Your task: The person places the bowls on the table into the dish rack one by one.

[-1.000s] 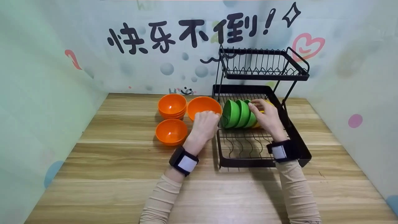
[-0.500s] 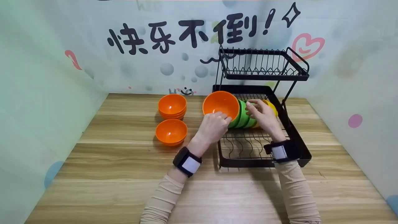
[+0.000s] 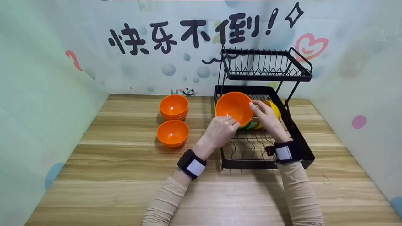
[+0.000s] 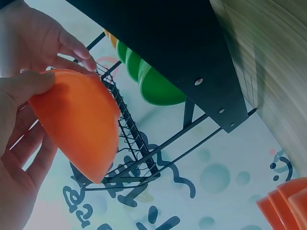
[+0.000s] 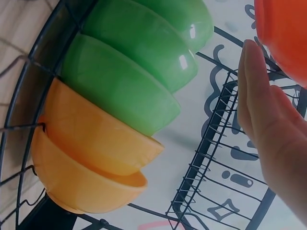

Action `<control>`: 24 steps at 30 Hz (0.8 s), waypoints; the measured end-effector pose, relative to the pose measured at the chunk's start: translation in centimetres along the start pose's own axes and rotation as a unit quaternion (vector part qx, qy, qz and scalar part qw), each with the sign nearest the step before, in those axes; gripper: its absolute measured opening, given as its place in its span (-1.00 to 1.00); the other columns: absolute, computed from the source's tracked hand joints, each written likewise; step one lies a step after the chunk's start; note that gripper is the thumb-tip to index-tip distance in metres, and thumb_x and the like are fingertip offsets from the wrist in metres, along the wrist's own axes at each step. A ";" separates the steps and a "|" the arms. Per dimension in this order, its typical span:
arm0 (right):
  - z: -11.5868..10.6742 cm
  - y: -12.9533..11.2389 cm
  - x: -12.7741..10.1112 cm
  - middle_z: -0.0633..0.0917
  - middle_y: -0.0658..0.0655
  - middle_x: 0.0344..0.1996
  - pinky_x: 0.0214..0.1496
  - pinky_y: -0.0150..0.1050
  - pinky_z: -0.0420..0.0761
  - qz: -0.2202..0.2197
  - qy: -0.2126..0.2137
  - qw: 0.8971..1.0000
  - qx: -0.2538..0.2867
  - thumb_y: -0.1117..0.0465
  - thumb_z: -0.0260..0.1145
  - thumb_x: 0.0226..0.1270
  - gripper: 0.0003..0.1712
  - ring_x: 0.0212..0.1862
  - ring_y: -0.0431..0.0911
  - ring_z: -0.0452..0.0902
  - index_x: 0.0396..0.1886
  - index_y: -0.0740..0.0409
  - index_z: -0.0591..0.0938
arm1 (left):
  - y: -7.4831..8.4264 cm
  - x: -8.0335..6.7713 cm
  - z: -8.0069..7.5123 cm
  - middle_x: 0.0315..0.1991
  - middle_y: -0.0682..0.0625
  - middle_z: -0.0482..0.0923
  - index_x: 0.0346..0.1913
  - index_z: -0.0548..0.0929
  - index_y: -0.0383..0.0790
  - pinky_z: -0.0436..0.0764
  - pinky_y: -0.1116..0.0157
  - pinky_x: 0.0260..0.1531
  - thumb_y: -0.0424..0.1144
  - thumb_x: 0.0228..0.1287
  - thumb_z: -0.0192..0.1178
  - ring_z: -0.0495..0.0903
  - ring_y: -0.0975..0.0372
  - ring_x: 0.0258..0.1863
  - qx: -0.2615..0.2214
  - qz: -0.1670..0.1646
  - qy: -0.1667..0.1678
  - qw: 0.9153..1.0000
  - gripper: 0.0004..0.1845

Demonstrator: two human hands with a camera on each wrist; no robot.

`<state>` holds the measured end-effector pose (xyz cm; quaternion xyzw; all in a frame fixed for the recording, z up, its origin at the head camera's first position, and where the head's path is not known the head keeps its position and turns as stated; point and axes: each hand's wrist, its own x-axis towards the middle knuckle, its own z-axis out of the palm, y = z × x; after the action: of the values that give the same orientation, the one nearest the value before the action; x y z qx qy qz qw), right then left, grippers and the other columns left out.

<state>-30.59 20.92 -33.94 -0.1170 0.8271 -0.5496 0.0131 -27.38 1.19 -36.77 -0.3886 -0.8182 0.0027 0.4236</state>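
My left hand grips an orange bowl by its lower rim and holds it tilted on edge over the lower tier of the black dish rack. In the left wrist view my thumb lies on the bowl's rim. My right hand is at the bowl's right rim, its straight fingers holding nothing. Behind the orange bowl stand green bowls on edge in the rack, then yellow bowls. In the head view the orange bowl hides most of the green ones.
A stack of orange bowls and a single orange bowl sit on the wooden table left of the rack. The rack's upper tier holds nothing. Printed walls close in the table on three sides.
My left hand has lifted the orange bowl off the table and carried it right into the rack, in front of the green bowls. My right hand has stayed by the bowls.
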 end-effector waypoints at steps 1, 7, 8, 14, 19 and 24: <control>0.0 0.0 0.0 0.47 0.31 0.23 -0.09 -0.42 0.63 0.000 -0.002 1.000 0.005 -0.15 0.00 0.43 -0.29 -0.04 -0.24 0.56 0.37 0.24 0.28 | 0.0 0.0 0.0 -0.43 0.12 0.71 -0.39 0.71 -0.09 0.56 0.44 -0.48 -0.27 0.23 0.20 0.62 0.31 -0.44 0.000 0.004 0.005 1.000 -0.89; -0.1 0.1 -0.1 0.45 0.27 0.20 -0.08 -0.38 0.64 0.000 -0.012 0.998 0.059 -0.13 0.03 0.43 -0.31 -0.04 -0.25 0.56 0.35 0.24 0.29 | 0.3 0.1 0.1 -0.48 0.12 0.69 -0.47 0.68 -0.09 0.53 0.45 -0.50 -0.28 0.21 0.21 0.61 0.31 -0.46 0.001 0.021 0.033 0.999 -0.87; -0.1 0.1 -0.1 0.45 0.26 0.19 -0.08 -0.37 0.65 0.000 -0.013 0.998 0.067 -0.14 0.03 0.43 -0.31 -0.03 -0.24 0.56 0.34 0.23 0.29 | 0.3 0.1 0.2 -0.48 0.13 0.69 -0.47 0.67 -0.08 0.53 0.45 -0.50 -0.28 0.21 0.20 0.60 0.31 -0.46 0.001 0.023 0.036 0.999 -0.87; -0.1 0.0 -0.4 0.45 0.21 0.18 -0.06 -0.37 0.64 0.009 -0.019 0.996 0.083 -0.19 0.06 0.38 -0.29 0.03 -0.17 0.54 0.33 0.19 0.33 | 0.4 0.1 0.1 -0.50 0.13 0.66 -0.49 0.65 -0.07 0.52 0.43 -0.51 -0.27 0.21 0.20 0.59 0.29 -0.46 -0.002 0.028 0.042 0.999 -0.86; -0.1 -0.1 -0.4 0.44 0.22 0.18 -0.02 -0.36 0.63 0.016 -0.026 0.995 0.094 -0.20 0.09 0.36 -0.29 0.11 -0.09 0.48 0.30 0.20 0.34 | 0.5 0.1 0.1 -0.46 0.12 0.68 -0.46 0.64 -0.07 0.55 0.42 -0.51 -0.26 0.24 0.20 0.60 0.29 -0.44 -0.009 0.023 0.031 0.999 -0.88; -0.1 -0.1 -0.5 0.45 0.21 0.18 0.02 -0.35 0.62 0.020 -0.022 0.995 0.096 -0.21 0.12 0.34 -0.26 0.15 -0.06 0.45 0.28 0.23 0.36 | 0.5 0.2 -0.2 -0.42 0.10 0.70 -0.40 0.65 -0.09 0.59 0.41 -0.48 -0.18 0.22 0.24 0.61 0.28 -0.44 -0.023 0.008 0.010 1.000 -0.91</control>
<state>-30.15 21.09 -33.82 -0.1106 0.7722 -0.6234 0.0532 -26.97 1.62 -36.70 -0.4053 -0.8103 -0.0169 0.4230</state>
